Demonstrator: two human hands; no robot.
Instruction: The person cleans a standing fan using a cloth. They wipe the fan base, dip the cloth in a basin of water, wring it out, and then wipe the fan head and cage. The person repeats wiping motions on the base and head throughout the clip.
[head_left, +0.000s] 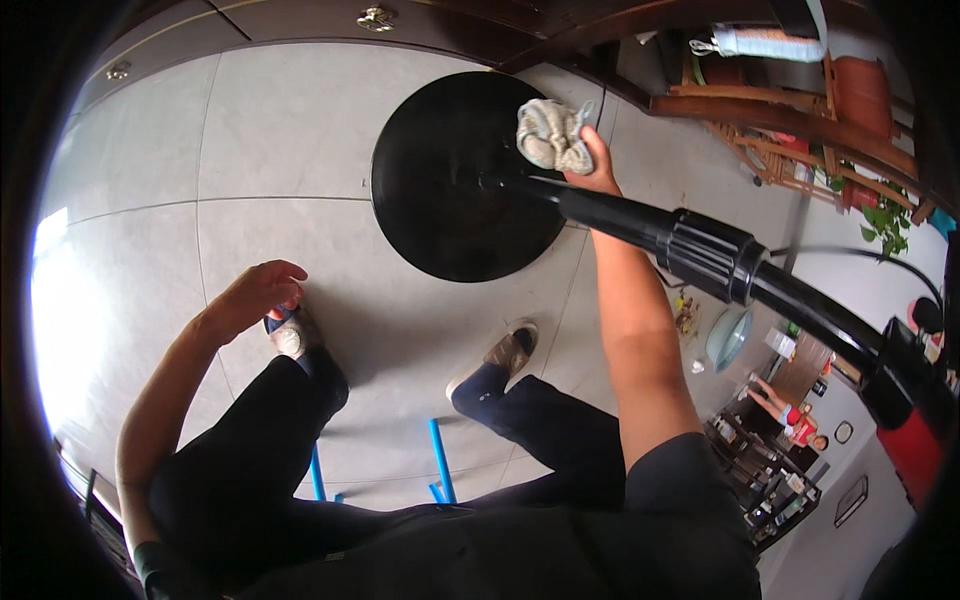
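Observation:
My right hand (598, 163) grips a crumpled grey-beige cloth (551, 135) near the far right rim of a round black base (439, 180). From the middle of that base a black pole (622, 217) with a ribbed collar (709, 251) rises toward the right side of the view, passing in front of my right forearm. Whether the cloth touches the base I cannot tell. My left hand (251, 294) hangs empty above my left shoe (296, 330), its fingers loosely bent. At the pole's upper end a red part (911, 450) is partly cut off.
A dark wooden drawer cabinet (300, 19) borders the floor ahead. Wooden plant racks (787, 112) with pots stand at right. A pale blue basin (729, 341) lies beside scattered scraps (686, 315). Blue stool legs (442, 461) show below me. Another person (802, 427) is farther back.

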